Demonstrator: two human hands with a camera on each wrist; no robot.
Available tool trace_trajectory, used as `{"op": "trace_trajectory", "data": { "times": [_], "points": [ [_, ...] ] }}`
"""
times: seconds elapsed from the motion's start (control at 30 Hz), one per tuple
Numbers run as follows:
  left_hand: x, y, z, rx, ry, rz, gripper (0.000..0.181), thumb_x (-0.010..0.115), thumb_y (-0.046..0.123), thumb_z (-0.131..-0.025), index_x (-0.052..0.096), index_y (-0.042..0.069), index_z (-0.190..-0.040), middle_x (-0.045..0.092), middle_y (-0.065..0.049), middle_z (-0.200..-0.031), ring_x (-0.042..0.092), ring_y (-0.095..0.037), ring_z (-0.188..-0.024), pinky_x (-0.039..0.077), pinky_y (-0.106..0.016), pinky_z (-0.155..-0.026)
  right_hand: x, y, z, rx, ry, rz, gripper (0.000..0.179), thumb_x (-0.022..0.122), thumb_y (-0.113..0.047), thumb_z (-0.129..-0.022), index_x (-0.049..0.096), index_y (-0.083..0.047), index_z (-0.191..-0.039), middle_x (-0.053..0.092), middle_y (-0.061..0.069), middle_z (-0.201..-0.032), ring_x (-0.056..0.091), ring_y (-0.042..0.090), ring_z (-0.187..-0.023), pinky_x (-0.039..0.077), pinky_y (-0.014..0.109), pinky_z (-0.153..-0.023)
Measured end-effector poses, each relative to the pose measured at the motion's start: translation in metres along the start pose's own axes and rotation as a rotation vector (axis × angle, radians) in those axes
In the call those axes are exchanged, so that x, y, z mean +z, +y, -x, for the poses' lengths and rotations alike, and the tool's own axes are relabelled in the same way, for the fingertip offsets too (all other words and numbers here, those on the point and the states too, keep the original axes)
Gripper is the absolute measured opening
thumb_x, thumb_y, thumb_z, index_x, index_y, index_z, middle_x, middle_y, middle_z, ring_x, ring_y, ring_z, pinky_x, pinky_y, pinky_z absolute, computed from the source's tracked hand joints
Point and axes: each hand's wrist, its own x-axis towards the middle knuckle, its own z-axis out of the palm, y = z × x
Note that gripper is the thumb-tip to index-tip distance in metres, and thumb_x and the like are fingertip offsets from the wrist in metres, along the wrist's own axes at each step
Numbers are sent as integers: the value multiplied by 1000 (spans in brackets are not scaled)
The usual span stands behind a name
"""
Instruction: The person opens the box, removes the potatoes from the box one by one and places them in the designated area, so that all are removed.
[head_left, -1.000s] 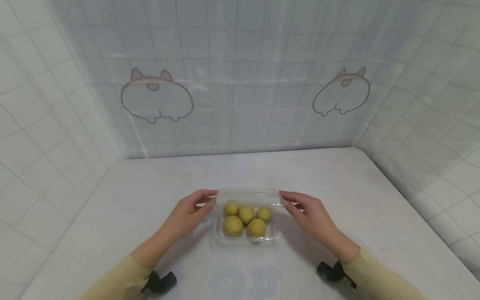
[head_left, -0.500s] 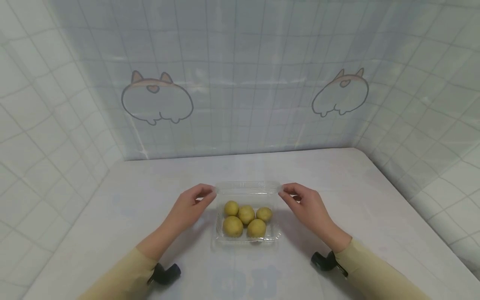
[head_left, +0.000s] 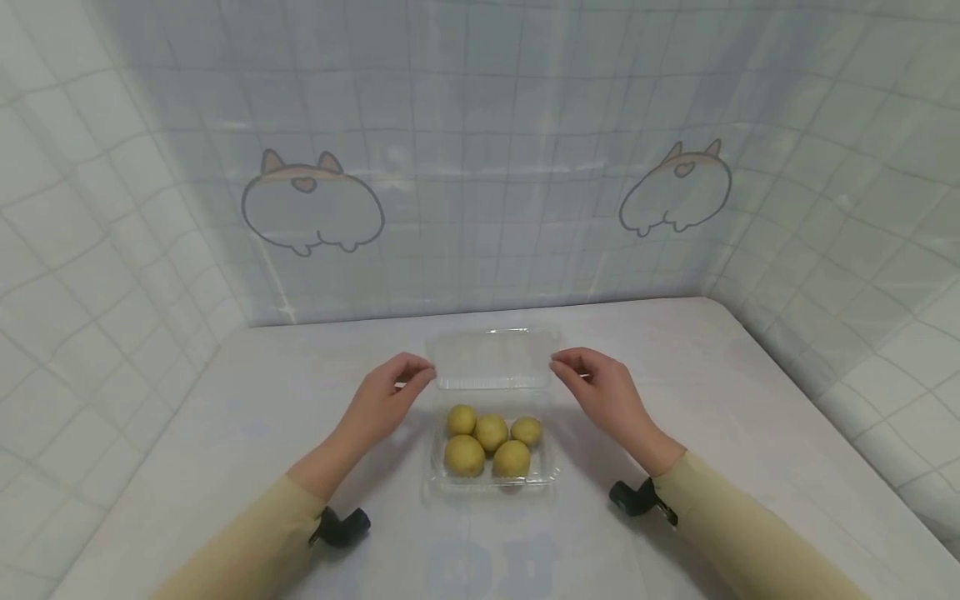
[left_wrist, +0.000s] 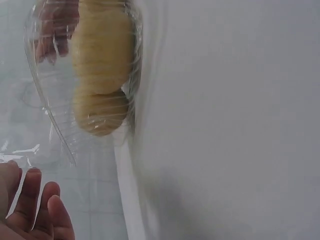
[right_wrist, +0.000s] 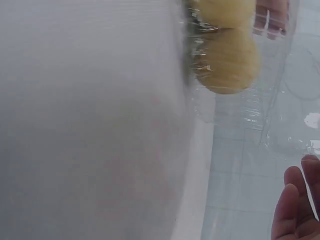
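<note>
Five yellow produce pieces (head_left: pixel 491 433) fill the clear clamshell base (head_left: pixel 472 482) on the table (head_left: pixel 690 383), its raised lid (head_left: pixel 491 360) lightly pinched between the closed fingertips of left hand (head_left: pixel 384 397) and right hand (head_left: pixel 604 392); we judge uneven release could spring it back.

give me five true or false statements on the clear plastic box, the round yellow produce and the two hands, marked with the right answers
1. Five round yellow pieces of produce are in the clear rectangular plastic box. True.
2. The left hand is at the left edge of the clear plastic lid. True.
3. The lid is closed over the produce. False: it stands open on the far side of the box.
4. Both beige fabric sleeves show. True.
5. The right hand is inside the box. False: it is at the lid's right edge.
</note>
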Motion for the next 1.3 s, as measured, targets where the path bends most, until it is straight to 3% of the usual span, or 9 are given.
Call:
{"op": "trace_trajectory", "data": {
  "times": [0.27, 0.4, 0.57, 0.73, 0.93, 1.3],
  "points": [
    [2, -9, -10, -15, 9, -10, 30, 56, 41, -101, 63, 15, -113, 67, 2, -102, 61, -16, -97, 52, -42, -89, 6, 3, -17, 88, -50, -59, 28, 64, -35, -98, 70, -13, -113, 72, 1, -100, 65, 12, -90, 55, 36, -77],
    [3, -10, -13, -87, -3, 25, 32, 54, 41, -102, 61, 13, -117, 66, -2, -105, 62, -19, -98, 54, -40, -85, 12, 4, -25, 134, -67, -97, 31, 62, -37, -98, 69, -13, -116, 71, 5, -103, 65, 15, -92, 54, 37, -79],
    [4, -15, -20, -204, -33, 122, 39, 54, 43, -101, 59, 11, -122, 66, -7, -111, 62, -21, -100, 54, -36, -83, 18, 8, -34, 258, -98, -219, 32, 63, -37, -98, 69, -12, -116, 70, 8, -107, 65, 19, -95, 53, 41, -85],
    [6, -19, -24, -266, -56, 215, 44, 55, 40, -102, 59, 5, -127, 65, -15, -115, 62, -23, -101, 54, -37, -85, 21, 11, -36, 364, -138, -312, 34, 65, -36, -96, 67, -10, -118, 68, 11, -108, 64, 22, -96, 51, 46, -85],
    [9, -24, -26, -327, -75, 280, 42, 56, 36, -102, 60, 2, -127, 65, -16, -114, 62, -25, -101, 54, -37, -85, 26, 19, -31, 410, -182, -312, 37, 65, -34, -96, 65, -8, -122, 69, 7, -103, 66, 20, -93, 52, 34, -74],
    [14, -36, -30, -459, -118, 238, 43, 61, 38, -98, 65, 2, -121, 68, -8, -102, 64, -18, -84, 50, -28, -71, 32, 24, -29, 518, -251, -240, 38, 64, -36, -97, 67, -7, -121, 70, 4, -98, 64, 19, -86, 50, 30, -69]
  ]
}}
